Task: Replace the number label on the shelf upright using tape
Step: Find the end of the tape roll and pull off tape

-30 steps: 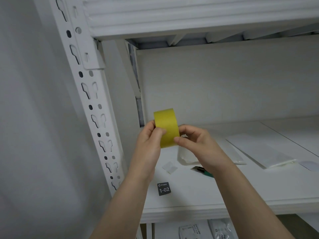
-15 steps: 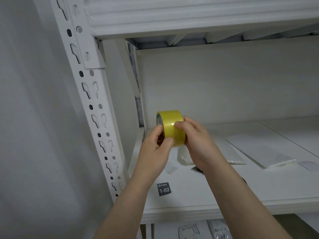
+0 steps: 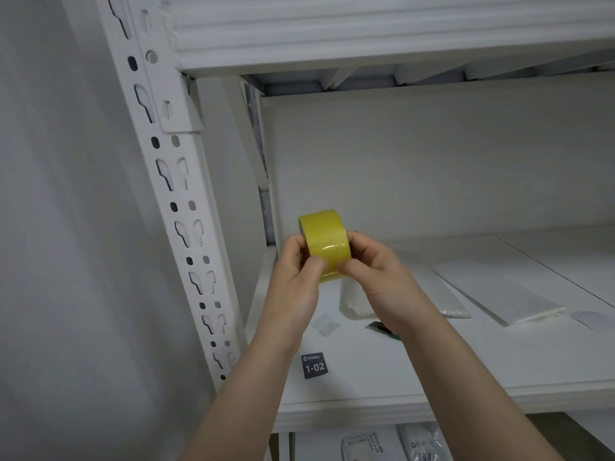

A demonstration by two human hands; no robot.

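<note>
A yellow tape roll (image 3: 325,239) is held up in front of the shelf between both hands. My left hand (image 3: 294,277) grips its left side, thumb pressed on the lower band. My right hand (image 3: 376,271) grips the right side, thumb and fingertips on the band. A dark number label (image 3: 314,365) reading 1-02 lies flat on the white shelf board (image 3: 416,367) below my wrists. The white perforated shelf upright (image 3: 179,207) stands to the left of my hands, bare of any label.
A small clear scrap (image 3: 325,323) and a dark green-tipped tool (image 3: 382,328) lie on the board under my hands. Flat white packets (image 3: 496,291) lie to the right. The upper shelf beam (image 3: 366,31) runs overhead. Bagged items (image 3: 392,444) sit below.
The tape roll has turned in my hands and shifted slightly; both thumbs have moved along the band toward its lower edge. The label on the board has not moved.
</note>
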